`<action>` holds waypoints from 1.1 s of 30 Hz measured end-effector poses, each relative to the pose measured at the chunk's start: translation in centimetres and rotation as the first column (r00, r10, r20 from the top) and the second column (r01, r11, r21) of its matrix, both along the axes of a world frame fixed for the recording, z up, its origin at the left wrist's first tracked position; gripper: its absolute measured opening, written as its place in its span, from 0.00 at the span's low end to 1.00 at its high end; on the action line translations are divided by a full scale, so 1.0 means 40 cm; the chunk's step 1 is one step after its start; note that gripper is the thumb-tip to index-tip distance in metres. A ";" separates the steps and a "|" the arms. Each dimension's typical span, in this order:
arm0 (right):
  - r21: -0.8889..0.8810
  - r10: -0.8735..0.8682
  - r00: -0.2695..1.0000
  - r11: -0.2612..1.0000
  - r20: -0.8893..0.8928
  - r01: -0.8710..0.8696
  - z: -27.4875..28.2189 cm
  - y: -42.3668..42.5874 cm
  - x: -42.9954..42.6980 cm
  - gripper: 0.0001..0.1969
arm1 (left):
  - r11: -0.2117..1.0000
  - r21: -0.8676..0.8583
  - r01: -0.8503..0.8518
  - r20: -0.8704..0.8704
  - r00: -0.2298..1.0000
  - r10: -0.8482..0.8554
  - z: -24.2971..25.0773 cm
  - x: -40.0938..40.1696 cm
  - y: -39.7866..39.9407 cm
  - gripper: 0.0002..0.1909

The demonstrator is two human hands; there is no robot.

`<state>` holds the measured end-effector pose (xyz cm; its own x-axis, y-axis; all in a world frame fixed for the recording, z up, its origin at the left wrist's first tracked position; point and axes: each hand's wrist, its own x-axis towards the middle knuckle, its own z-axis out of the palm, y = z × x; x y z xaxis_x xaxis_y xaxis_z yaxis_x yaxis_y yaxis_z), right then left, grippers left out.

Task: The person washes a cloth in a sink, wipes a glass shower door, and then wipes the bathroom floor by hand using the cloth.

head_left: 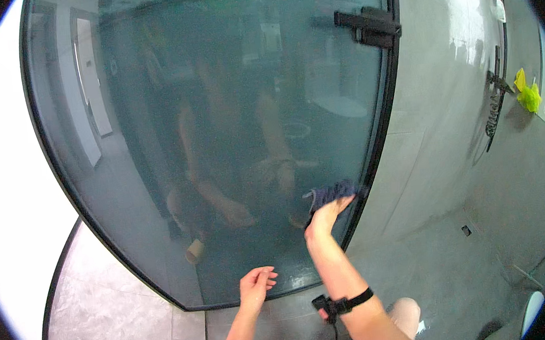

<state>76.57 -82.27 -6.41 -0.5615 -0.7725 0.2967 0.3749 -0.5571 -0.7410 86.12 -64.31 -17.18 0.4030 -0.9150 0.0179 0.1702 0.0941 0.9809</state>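
Observation:
A large tinted glass door panel [231,149] in a slim black frame [383,154] fills the middle of the view. My right hand [327,216] presses a dark blue cloth [333,193] to the glass, low down by the right side of the frame. The cloth is crumpled and a little blurred. Below and to the left, my left hand [258,283] is beside the bottom edge of the panel, its fingers loosely bent and holding nothing. A black strap with a small device [337,305] circles my right forearm.
A black handle or latch [369,27] juts from the panel's upper right. On the grey wall to the right hangs a black shower fixture with a coiled hose [492,119]. A yellow-green bag [528,96] hangs near the window. Grey tile floor [117,293] lies below.

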 end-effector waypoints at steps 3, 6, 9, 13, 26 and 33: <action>-0.199 -0.436 0.483 0.862 -0.759 0.466 0.149 -0.025 -0.006 0.36 | 0.997 -0.063 0.040 0.018 0.999 -0.039 0.037 -0.014 0.004 0.11; -0.458 -0.592 0.316 0.791 -0.742 0.406 0.225 0.032 0.071 0.38 | 0.995 -0.084 0.061 0.083 0.995 -0.054 0.042 0.007 0.004 0.11; -0.563 -0.564 -0.014 0.822 -0.826 0.088 0.188 0.122 0.147 0.37 | 0.998 -0.059 0.029 0.085 0.996 -0.024 0.033 0.042 -0.006 0.11; -0.747 -0.832 0.012 0.491 -0.554 -0.448 0.122 0.075 0.061 0.27 | 0.999 -0.044 0.010 0.073 0.997 -0.007 0.071 -0.011 -0.021 0.10; -0.716 -0.721 0.150 0.691 -0.676 0.097 0.473 -0.092 -0.182 0.41 | 0.986 -0.014 0.167 0.084 0.983 -0.165 0.105 -0.126 -0.169 0.10; -0.550 -0.568 0.010 0.793 -0.823 -0.260 0.069 -0.121 -0.316 0.31 | 0.999 0.004 0.039 0.046 0.998 -0.040 0.117 -0.202 -0.181 0.10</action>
<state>63.92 -87.12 -3.65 0.4817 -0.2289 0.8459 -0.5665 -0.8179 0.1012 78.04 -71.55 -12.50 0.3653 -0.9303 0.0326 0.1287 0.0852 0.9880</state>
